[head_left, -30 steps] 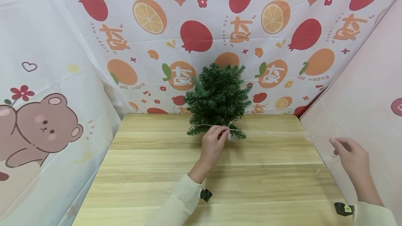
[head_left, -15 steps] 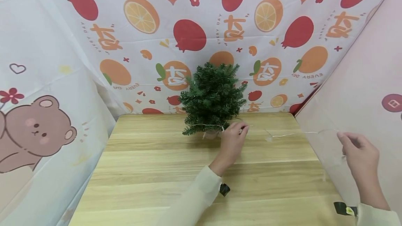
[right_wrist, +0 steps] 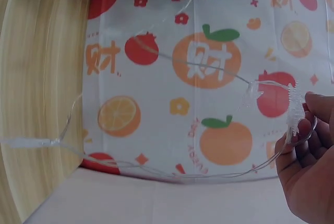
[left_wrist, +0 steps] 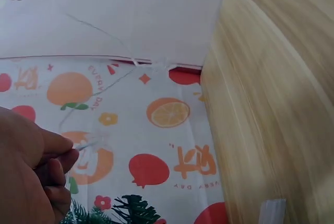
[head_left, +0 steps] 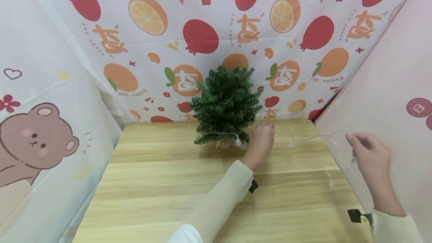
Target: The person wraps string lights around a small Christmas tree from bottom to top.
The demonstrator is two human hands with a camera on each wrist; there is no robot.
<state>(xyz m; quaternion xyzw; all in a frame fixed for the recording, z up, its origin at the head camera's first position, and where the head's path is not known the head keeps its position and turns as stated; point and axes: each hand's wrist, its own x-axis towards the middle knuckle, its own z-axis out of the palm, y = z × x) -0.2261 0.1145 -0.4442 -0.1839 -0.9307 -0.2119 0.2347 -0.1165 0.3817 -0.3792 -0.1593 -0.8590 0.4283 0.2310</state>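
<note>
A small green artificial Christmas tree [head_left: 225, 102] stands upright at the back of the table. A thin clear string of lights [right_wrist: 216, 67] crosses its lower branches, with a star-shaped pendant [head_left: 237, 141] hanging at the front. My left hand [head_left: 260, 142], beside the tree's lower right, pinches the string between thumb and fingers. Farther right, my right hand [head_left: 372, 166] grips another stretch, and the wire sags between both hands. In the right wrist view, a clear ridged pendant [right_wrist: 295, 108] lies at the right fingertips, and a loop of wire trails away below.
The wooden table [head_left: 152, 186] meets a fruit-printed cloth [head_left: 162, 48] right behind the tree. A pale cloth [head_left: 388, 85] hangs along the right side, and a bear-printed one [head_left: 50, 134] along the left. Another clear pendant [head_left: 331, 183] dangles over the table's right part.
My left hand has moved from the tree's front to its right side, carrying the string along. The wire between the hands went from taut to slack. My right hand has shifted slightly. The head view has shifted a little.
</note>
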